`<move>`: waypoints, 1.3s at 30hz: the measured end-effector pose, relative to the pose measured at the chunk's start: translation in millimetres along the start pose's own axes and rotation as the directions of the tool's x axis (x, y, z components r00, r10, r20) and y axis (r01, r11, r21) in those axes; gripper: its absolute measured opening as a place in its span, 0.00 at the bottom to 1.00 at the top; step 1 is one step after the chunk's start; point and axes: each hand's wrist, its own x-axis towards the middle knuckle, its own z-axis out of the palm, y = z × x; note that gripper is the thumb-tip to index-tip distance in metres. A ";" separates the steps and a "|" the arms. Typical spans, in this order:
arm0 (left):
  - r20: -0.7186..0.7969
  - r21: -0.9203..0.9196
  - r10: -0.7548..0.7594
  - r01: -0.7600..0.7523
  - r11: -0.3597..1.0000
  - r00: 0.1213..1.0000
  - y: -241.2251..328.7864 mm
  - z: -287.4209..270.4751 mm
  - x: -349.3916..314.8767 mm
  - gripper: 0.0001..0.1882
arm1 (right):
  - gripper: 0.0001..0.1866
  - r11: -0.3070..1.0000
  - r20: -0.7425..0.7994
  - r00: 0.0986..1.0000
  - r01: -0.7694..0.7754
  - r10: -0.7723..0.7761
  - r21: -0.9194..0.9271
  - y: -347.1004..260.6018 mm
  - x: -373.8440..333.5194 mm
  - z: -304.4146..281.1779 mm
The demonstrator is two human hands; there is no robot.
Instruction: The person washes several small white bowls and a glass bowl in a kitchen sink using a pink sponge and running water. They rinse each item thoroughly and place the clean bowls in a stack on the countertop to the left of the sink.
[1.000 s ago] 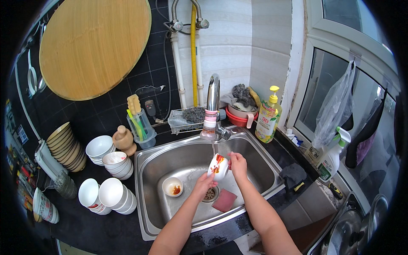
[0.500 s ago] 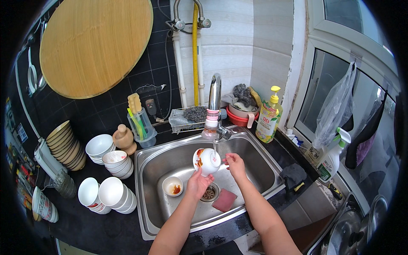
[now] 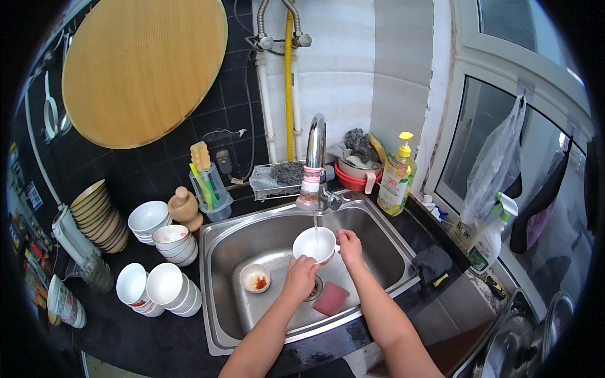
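On my head camera feed, the left hand (image 3: 301, 275) is closed on the near rim of a white bowl (image 3: 304, 244), thumb and fingers pinching its edge. The right hand (image 3: 350, 247) is at the bowl's right side, its fingers drawn in narrow; I cannot tell whether they grip the rim or only meet it. The bowl is held above the sink (image 3: 210, 296) floor, mouth up and tipped a little toward me, with a stream (image 3: 316, 219) from the tap (image 3: 317, 135) falling into it.

Below, I see a stained bowl (image 3: 246, 277) resting in the left part of the sink, a brown-orange smear inside. A pink cloth (image 3: 331, 298) lies just beside the drain (image 3: 317, 290), which the left hand partly hides from me.

To the left, the dark surface (image 3: 170, 340) carries several stacks of white bowls (image 3: 165, 285), with a taller brown stack (image 3: 97, 217) behind them. Near the sink's far-left corner stand a wooden piece (image 3: 183, 206) and a clear holder (image 3: 222, 203). Behind the sink I make out a wire rack (image 3: 268, 183) and, to the right, a red basin (image 3: 354, 183) beside a pump bottle (image 3: 395, 184).
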 end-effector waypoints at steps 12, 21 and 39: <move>0.526 -0.594 -0.636 0.779 0.199 0.564 -15.3 -26.9 5.9 0.14 | 0.16 0.996 0.034 0.997 0.067 -0.065 -0.051 17.3 3.3 6.8; 0.699 -0.697 -0.490 0.650 -0.303 0.522 -16.7 -137.7 -15.9 0.19 | 0.16 0.879 0.455 0.882 0.309 -0.122 -0.364 30.6 -11.2 13.5; -0.162 -0.339 -0.439 0.368 0.866 0.884 37.3 -327.7 -56.2 0.11 | 0.14 0.884 0.652 0.748 0.216 0.122 -0.414 5.9 -17.1 40.3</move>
